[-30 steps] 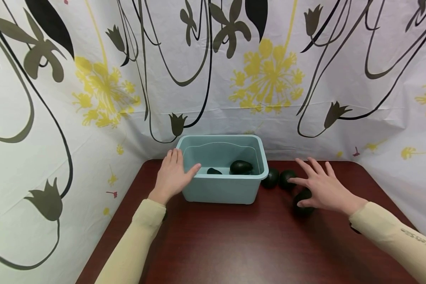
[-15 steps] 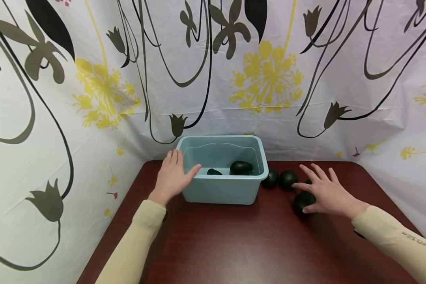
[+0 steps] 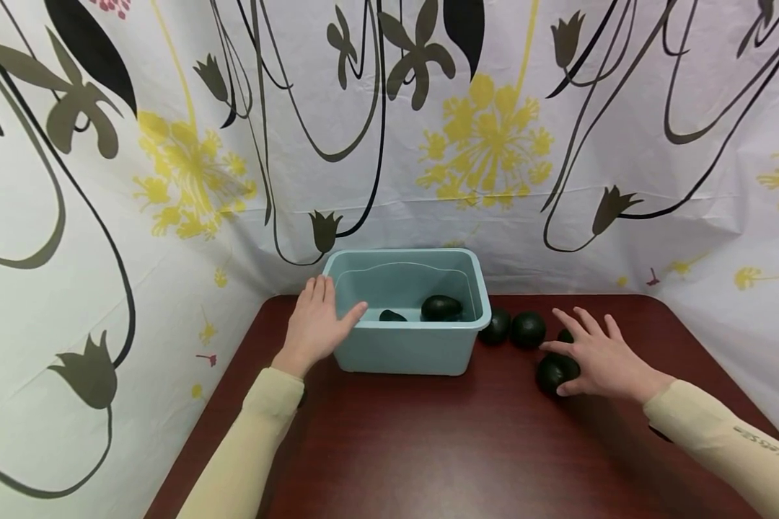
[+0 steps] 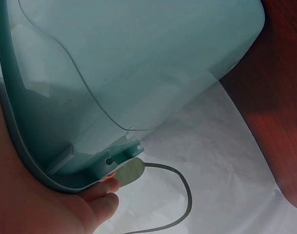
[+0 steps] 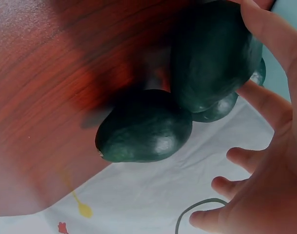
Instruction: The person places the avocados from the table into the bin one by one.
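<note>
My right hand (image 3: 604,360) has its thumb and index finger on either side of a dark green avocado (image 3: 554,375) on the table, pinching it; the other fingers are spread. In the right wrist view the thumb and index fingertip meet the right side of that avocado (image 5: 212,53), and another avocado (image 5: 146,126) lies beside it. My left hand (image 3: 310,328) rests on the left rim of a light blue plastic bin (image 3: 402,349), fingers and thumb extended. Inside the bin are an avocado (image 3: 440,308) and a smaller dark piece (image 3: 392,316) showing above the front rim.
Right of the bin two avocados (image 3: 496,329) (image 3: 528,329) sit side by side, and one more (image 3: 565,336) is partly hidden behind my right hand. A patterned cloth (image 3: 389,180) hangs behind and at the left of the dark red wooden table (image 3: 428,447).
My right hand has shifted slightly right and down, closing its thumb and index finger in on the near avocado and uncovering the ones behind. The left hand and bin stay put.
</note>
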